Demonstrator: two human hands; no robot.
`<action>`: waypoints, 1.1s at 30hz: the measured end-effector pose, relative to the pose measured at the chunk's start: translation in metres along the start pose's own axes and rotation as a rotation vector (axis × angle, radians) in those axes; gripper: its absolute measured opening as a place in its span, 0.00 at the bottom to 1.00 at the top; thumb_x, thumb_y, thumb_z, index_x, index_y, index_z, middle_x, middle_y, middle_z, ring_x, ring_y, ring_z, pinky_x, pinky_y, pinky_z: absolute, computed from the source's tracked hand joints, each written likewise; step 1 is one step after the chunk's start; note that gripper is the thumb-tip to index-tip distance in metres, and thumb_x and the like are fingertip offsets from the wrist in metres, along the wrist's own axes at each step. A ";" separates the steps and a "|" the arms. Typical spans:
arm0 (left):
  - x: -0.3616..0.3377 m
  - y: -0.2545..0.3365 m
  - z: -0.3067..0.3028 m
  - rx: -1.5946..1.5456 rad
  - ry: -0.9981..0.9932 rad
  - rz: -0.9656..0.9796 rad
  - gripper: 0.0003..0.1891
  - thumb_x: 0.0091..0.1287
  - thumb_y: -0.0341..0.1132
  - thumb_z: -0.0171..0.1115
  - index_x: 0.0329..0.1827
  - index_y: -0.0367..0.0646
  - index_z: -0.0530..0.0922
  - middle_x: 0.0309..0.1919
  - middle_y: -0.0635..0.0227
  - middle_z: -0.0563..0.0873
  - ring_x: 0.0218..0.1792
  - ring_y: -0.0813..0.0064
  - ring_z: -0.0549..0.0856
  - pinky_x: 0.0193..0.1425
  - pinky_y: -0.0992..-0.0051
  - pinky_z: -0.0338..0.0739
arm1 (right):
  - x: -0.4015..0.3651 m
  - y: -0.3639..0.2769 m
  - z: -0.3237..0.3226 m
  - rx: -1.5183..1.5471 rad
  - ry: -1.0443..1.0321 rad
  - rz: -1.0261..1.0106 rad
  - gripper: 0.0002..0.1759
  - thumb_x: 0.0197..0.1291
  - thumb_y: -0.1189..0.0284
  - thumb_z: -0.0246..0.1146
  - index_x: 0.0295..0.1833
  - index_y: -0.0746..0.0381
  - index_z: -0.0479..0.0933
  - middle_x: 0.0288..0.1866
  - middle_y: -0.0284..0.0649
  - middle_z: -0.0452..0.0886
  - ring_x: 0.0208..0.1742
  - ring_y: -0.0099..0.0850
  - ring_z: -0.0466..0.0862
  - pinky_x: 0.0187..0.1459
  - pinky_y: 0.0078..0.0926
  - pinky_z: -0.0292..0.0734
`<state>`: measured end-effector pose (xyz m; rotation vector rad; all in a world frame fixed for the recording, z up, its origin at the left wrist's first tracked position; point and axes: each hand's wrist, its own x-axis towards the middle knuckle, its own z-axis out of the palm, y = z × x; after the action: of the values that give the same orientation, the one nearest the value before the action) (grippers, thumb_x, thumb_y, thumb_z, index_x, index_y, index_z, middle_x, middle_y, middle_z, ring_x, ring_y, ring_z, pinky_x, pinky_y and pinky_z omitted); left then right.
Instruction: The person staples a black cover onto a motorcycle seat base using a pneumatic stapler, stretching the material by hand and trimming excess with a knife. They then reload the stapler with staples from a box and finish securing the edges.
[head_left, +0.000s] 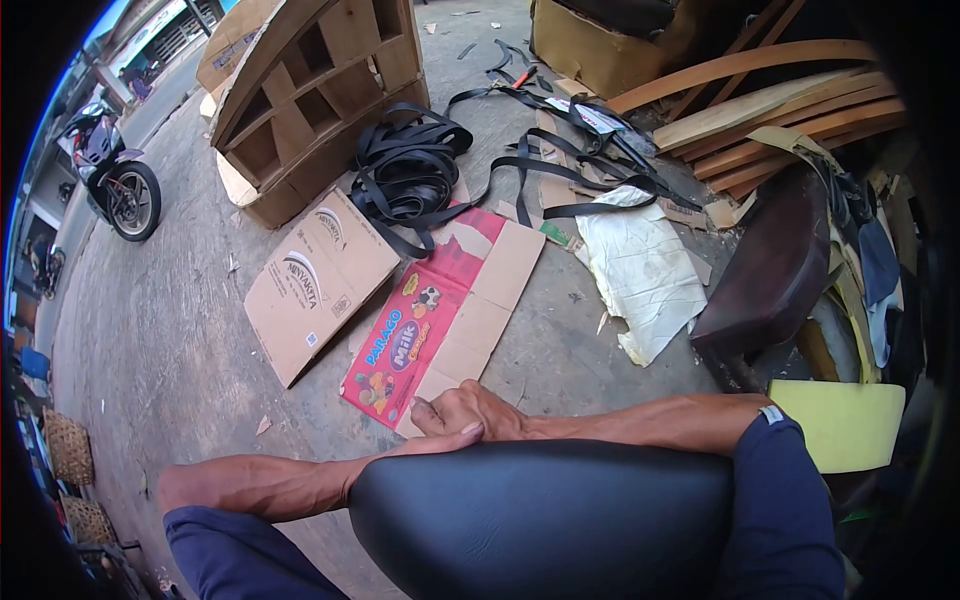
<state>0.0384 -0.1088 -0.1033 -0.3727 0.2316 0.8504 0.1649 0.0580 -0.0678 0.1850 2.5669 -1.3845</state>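
So the black padded piece is right up against the body, between the two forearms, and both hands meet at its far edge. The left hand lies along that edge, thumb out and fingers hidden, so I can't tell how open it is. The right hand looks curled in, but I can't tell whether it's gripping anything (my guess is they're working the covering's edge underneath). If so, I'd brace the piece with the forearms, pull evenly and keep that smooth face wrinkle-free.

Floor's bare grey concrete, pretty littered. Just beyond the hands there's a pink carton opened flat, a brown carton next to it and a heap of black strapping. Wooden frame behind, curved wood strips far right, yellow foam near the right elbow, motorbike off left.
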 end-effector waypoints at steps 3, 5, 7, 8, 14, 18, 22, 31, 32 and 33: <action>0.000 -0.008 -0.008 0.015 0.023 0.058 0.20 0.82 0.37 0.55 0.70 0.34 0.76 0.58 0.54 0.87 0.55 0.64 0.89 0.57 0.65 0.87 | 0.006 0.014 0.016 -0.051 0.131 -0.183 0.20 0.78 0.62 0.55 0.44 0.69 0.81 0.22 0.56 0.80 0.26 0.54 0.88 0.27 0.48 0.80; 0.000 -0.012 -0.015 0.031 0.052 0.109 0.20 0.82 0.37 0.55 0.69 0.34 0.76 0.58 0.54 0.87 0.55 0.63 0.89 0.58 0.64 0.87 | 0.009 0.017 0.013 -0.083 0.134 -0.164 0.19 0.77 0.62 0.54 0.44 0.69 0.80 0.23 0.56 0.81 0.26 0.54 0.88 0.27 0.47 0.80; 0.000 -0.017 -0.022 0.057 0.086 0.170 0.20 0.82 0.38 0.55 0.69 0.34 0.76 0.58 0.54 0.87 0.55 0.63 0.89 0.58 0.64 0.86 | 0.012 0.016 0.011 -0.107 0.145 -0.146 0.19 0.77 0.63 0.54 0.43 0.68 0.80 0.25 0.56 0.82 0.26 0.54 0.88 0.26 0.45 0.79; 0.000 -0.021 -0.025 0.076 0.107 0.213 0.20 0.82 0.38 0.55 0.68 0.34 0.76 0.58 0.54 0.87 0.55 0.63 0.89 0.58 0.64 0.86 | 0.015 0.015 0.012 -0.050 0.141 -0.078 0.19 0.76 0.63 0.54 0.40 0.69 0.78 0.27 0.56 0.83 0.28 0.53 0.88 0.30 0.46 0.79; 0.000 -0.051 -0.041 0.233 0.264 0.532 0.20 0.81 0.38 0.55 0.67 0.33 0.77 0.58 0.53 0.86 0.55 0.62 0.88 0.58 0.63 0.84 | 0.012 0.000 0.017 0.072 0.265 -0.042 0.16 0.73 0.66 0.56 0.35 0.67 0.76 0.26 0.55 0.81 0.26 0.53 0.86 0.31 0.47 0.78; -0.012 -0.086 -0.042 0.340 0.407 0.765 0.20 0.81 0.38 0.55 0.66 0.33 0.77 0.57 0.53 0.85 0.55 0.61 0.87 0.58 0.62 0.84 | 0.016 -0.002 0.036 0.091 0.327 -0.058 0.15 0.72 0.66 0.57 0.36 0.66 0.79 0.24 0.57 0.79 0.25 0.55 0.85 0.30 0.48 0.78; -0.027 -0.122 -0.042 0.421 0.590 0.993 0.20 0.80 0.39 0.55 0.65 0.32 0.77 0.57 0.53 0.84 0.55 0.60 0.86 0.58 0.61 0.83 | 0.015 -0.021 0.042 0.131 0.285 -0.147 0.18 0.71 0.61 0.59 0.37 0.65 0.83 0.25 0.54 0.84 0.26 0.55 0.86 0.34 0.53 0.82; -0.005 -0.147 -0.060 0.440 0.735 1.299 0.20 0.79 0.39 0.55 0.63 0.31 0.77 0.57 0.52 0.83 0.55 0.58 0.85 0.59 0.59 0.80 | -0.179 -0.003 -0.135 -0.727 0.254 0.149 0.18 0.74 0.62 0.63 0.62 0.61 0.78 0.45 0.50 0.89 0.45 0.51 0.89 0.46 0.47 0.85; -0.002 -0.148 -0.061 0.440 0.741 1.306 0.20 0.79 0.39 0.55 0.63 0.31 0.77 0.57 0.52 0.83 0.55 0.58 0.84 0.59 0.59 0.80 | -0.235 -0.007 -0.154 -0.782 0.480 0.210 0.17 0.75 0.63 0.63 0.60 0.63 0.81 0.49 0.50 0.89 0.49 0.51 0.89 0.50 0.42 0.85; 0.001 -0.148 -0.062 0.439 0.746 1.322 0.20 0.79 0.39 0.55 0.63 0.31 0.77 0.57 0.52 0.82 0.55 0.58 0.84 0.59 0.59 0.80 | -0.294 -0.006 -0.166 -0.778 0.698 0.381 0.16 0.76 0.63 0.61 0.58 0.63 0.81 0.48 0.54 0.88 0.50 0.51 0.89 0.52 0.43 0.83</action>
<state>0.1493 -0.2230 -0.1263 -0.0565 1.4393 1.8736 0.4268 0.1912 0.0991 1.0890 3.1309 -0.1230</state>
